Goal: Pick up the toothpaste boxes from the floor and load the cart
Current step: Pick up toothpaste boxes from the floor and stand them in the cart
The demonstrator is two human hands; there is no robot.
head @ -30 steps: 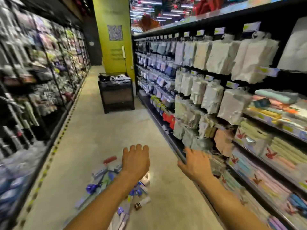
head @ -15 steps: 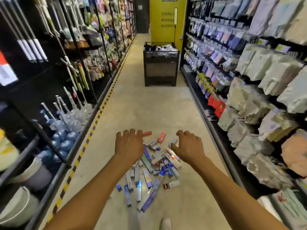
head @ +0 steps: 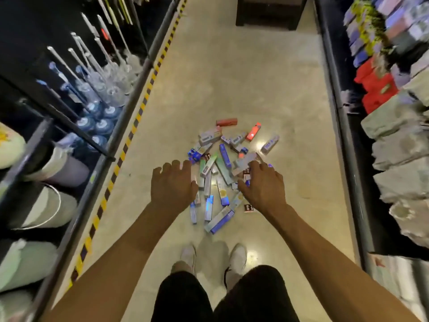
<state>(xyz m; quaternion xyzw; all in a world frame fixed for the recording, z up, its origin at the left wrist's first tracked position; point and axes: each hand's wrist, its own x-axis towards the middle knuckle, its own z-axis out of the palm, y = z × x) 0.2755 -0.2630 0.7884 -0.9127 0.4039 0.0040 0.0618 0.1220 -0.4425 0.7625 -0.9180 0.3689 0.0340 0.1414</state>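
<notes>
Head view is showing the toothpaste boxes [head: 224, 155] lying heaped on the floor [head: 232, 77], at 12 o'clock from the person's shoes [head: 238, 259]. The left hand [head: 173, 184] is hovering over the heap's 9 o'clock edge and the right hand [head: 262, 185] over its 3 o'clock edge, both loosely spread and holding nothing.

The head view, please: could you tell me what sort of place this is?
Probably a shop aisle: racks of long-handled brushes on one side, shelves of packaged goods on the other, and toothpaste boxes heaped on the floor between.
</notes>
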